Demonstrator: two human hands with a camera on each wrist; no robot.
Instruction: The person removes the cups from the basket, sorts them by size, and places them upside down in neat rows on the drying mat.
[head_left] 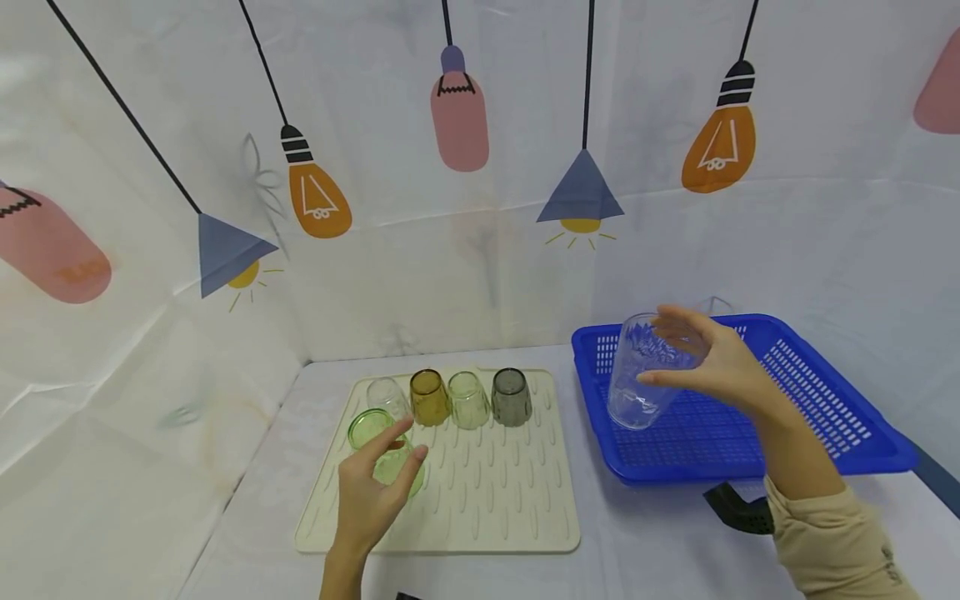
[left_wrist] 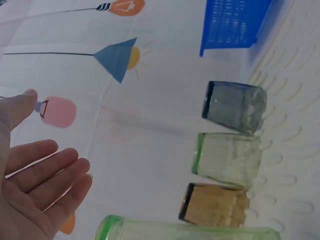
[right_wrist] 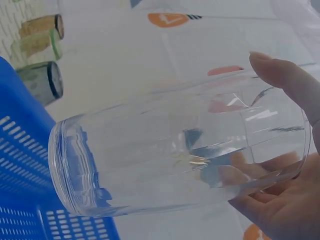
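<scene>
My right hand point(head_left: 723, 362) holds a tall clear drinking glass point(head_left: 632, 392) over the blue basket. In the right wrist view, the thumb lies on one side of the glass near one end and the fingers lie round the other side. Over the mat, my left hand point(head_left: 369, 492) has its fingers spread and loosely bent, with nothing gripped. It overlaps a tall green glass point(head_left: 367, 427) in the head view; the left wrist view shows a gap between the fingers and this glass point(left_wrist: 190, 231).
Behind the green glass, small tumblers stand in a row on the cream ridged mat point(head_left: 510, 508): clear point(head_left: 384, 396), amber point(head_left: 430, 398), pale green point(head_left: 468, 402) and grey point(head_left: 512, 398). The blue basket point(head_left: 720, 467) is on the right, with a black strap point(head_left: 738, 510) before it.
</scene>
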